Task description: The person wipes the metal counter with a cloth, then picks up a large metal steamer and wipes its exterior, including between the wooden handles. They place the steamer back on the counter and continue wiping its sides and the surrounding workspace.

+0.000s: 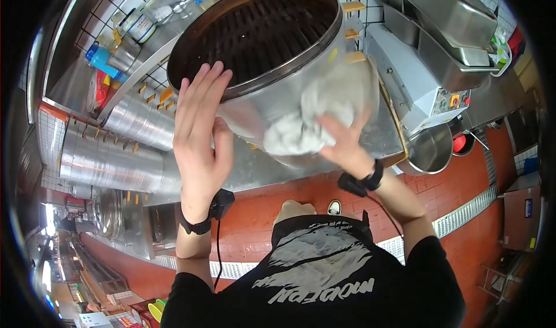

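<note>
A large round steamer basket (278, 80) with metal sides and a dark slatted base inside stands tilted toward me on the steel counter. My left hand (200, 122) lies against its near left rim, fingers stretched out and close together, gripping nothing. At the front wall, my right hand (346, 139) presses a crumpled white cloth (298, 128) to the metal. Both the cloth and the right fingers are partly smeared by motion.
Stacks of metal steamer baskets (110, 160) line the left side. A shelf (145, 61) holds jars and bottles. At right are steel pans (457, 55), a machine with buttons (437, 102) and a deep pot (431, 154). The floor (255, 212) is red tile.
</note>
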### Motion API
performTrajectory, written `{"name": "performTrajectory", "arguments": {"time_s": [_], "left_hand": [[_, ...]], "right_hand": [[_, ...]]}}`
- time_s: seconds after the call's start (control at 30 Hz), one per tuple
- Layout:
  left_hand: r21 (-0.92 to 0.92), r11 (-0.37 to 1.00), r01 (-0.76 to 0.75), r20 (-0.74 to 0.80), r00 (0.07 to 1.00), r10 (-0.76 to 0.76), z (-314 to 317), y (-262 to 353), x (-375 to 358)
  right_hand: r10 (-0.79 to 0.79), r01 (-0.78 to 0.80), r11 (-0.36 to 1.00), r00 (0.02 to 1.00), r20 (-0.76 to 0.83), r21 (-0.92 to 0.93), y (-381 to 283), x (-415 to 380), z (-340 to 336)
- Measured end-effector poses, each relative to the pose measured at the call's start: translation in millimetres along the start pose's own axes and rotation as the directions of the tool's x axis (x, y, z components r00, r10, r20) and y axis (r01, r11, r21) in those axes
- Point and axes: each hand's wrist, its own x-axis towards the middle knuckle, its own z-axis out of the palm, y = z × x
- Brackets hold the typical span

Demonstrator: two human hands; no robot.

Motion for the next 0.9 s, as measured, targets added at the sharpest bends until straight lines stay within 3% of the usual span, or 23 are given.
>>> {"name": "performTrajectory", "arguments": {"time_s": [0.07,0.13,0.2,0.23,0.3,0.33,0.4,0.43,0.5,0.57,0.6,0.63,0.67,0.73,0.77,0.83,0.9], "left_hand": [[0.005,1.0,0.002,-0.001,1.0,-0.002,1.6,-2.1,0.8],[0.004,1.0,-0.018,-0.008,1.0,0.018,2.5,-3.4,-0.5],[0.003,1.0,-0.017,-0.013,1.0,0.017,2.4,-3.1,-0.3],[-0.002,1.0,-0.021,-0.014,1.0,0.021,2.8,-2.9,-0.5],[-0.004,1.0,-0.025,-0.006,1.0,0.025,4.9,-4.8,-2.6],[0.0,1.0,-0.026,-0.019,0.999,0.026,5.8,-4.9,-3.2],[-0.001,1.0,-0.031,-0.032,0.999,0.031,7.4,-6.3,-3.3],[-0.014,0.999,-0.041,-0.022,0.999,0.04,8.1,-6.1,-3.4],[0.021,0.999,-0.045,-0.042,0.998,0.046,9.4,-5.8,-3.4],[0.021,0.999,-0.045,-0.046,0.998,0.046,10.5,-6.3,-3.4],[0.017,0.999,-0.05,-0.05,0.997,0.05,10.6,-6.1,-2.8],[0.016,0.999,-0.049,-0.05,0.997,0.05,9.9,-6.3,-3.6],[0.013,0.999,-0.051,-0.06,0.997,0.052,10.7,-7.5,-4.2],[0.014,0.998,-0.054,-0.068,0.996,0.055,11.6,-10.4,-4.3],[0.006,0.997,-0.08,-0.077,0.994,0.08,12.3,-11.5,-5.3],[0.003,0.995,-0.103,-0.1,0.99,0.103,15.2,-16.1,-6.6],[-0.005,0.994,-0.109,-0.111,0.988,0.107,16.6,-17.5,-8.2]], "right_hand": [[0.136,-0.137,0.991,0.966,0.221,-0.01,3.8,-72.9,-0.2],[0.286,-0.29,0.955,0.859,0.423,-0.058,7.6,-139.3,-2.3],[0.468,-0.457,0.874,0.702,0.537,-0.165,4.2,-181.4,-17.7],[0.473,-0.461,0.871,0.697,0.539,-0.168,14.0,-210.2,-21.0],[0.627,-0.51,0.752,0.355,0.693,-0.419,26.6,-247.6,-28.8],[0.634,-0.516,0.745,0.349,0.69,-0.423,29.5,-251.4,-33.6],[0.554,-0.333,0.797,0.071,0.83,-0.503,40.6,-244.5,-39.8],[0.567,-0.344,0.786,0.067,0.821,-0.514,40.3,-227.8,-42.2],[0.624,-0.565,0.685,0.13,0.771,-0.46,37.1,-176.9,-46.1],[0.697,-0.73,0.545,0.121,0.706,-0.413,38.3,-123.1,-50.6],[0.684,-0.734,0.628,0.362,0.634,-0.259,37.0,-98.3,-53.6],[0.638,-0.696,0.71,0.572,0.515,-0.107,34.0,-74.5,-56.6],[0.569,-0.598,0.799,0.714,0.408,-0.068,31.9,-48.5,-60.7],[0.4,-0.403,0.915,0.9,0.172,-0.02,32.8,-2.8,-60.4],[0.318,-0.318,0.948,0.947,0.048,-0.012,34.6,14.4,-55.7],[0.202,-0.201,0.979,0.979,-0.006,0.033,40.7,42.5,-42.4],[0.183,-0.184,0.982,0.983,0.019,0.042,38.4,39.4,-20.0]]}}
